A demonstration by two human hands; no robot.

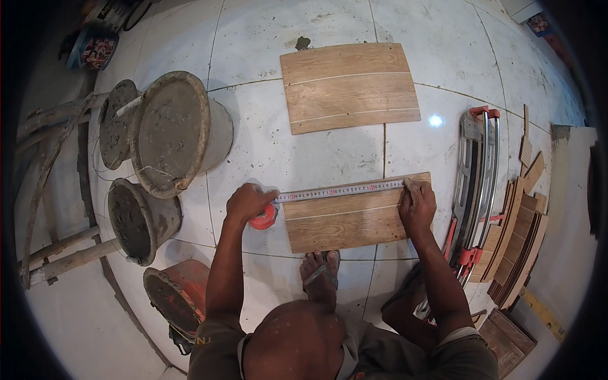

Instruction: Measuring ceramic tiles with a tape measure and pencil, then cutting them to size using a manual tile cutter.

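- My left hand (252,201) curls over the red round tape measure (263,218); my right hand (418,208), fingers bunched, pins its white blade (342,190).
- Brown wood-grain rectangular tile (348,227), frame centre: measuring looks unfinished; any mark's too small to tell.

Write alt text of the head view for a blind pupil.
A person's left hand and right hand hold a tape across a wood-look tile on a white floor. Another tile lies beyond; tubs of grey mix stand left, a tile cutter right.

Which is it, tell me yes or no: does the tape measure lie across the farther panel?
No, the tape measure crosses the nearer panel, between the left hand and the right hand.
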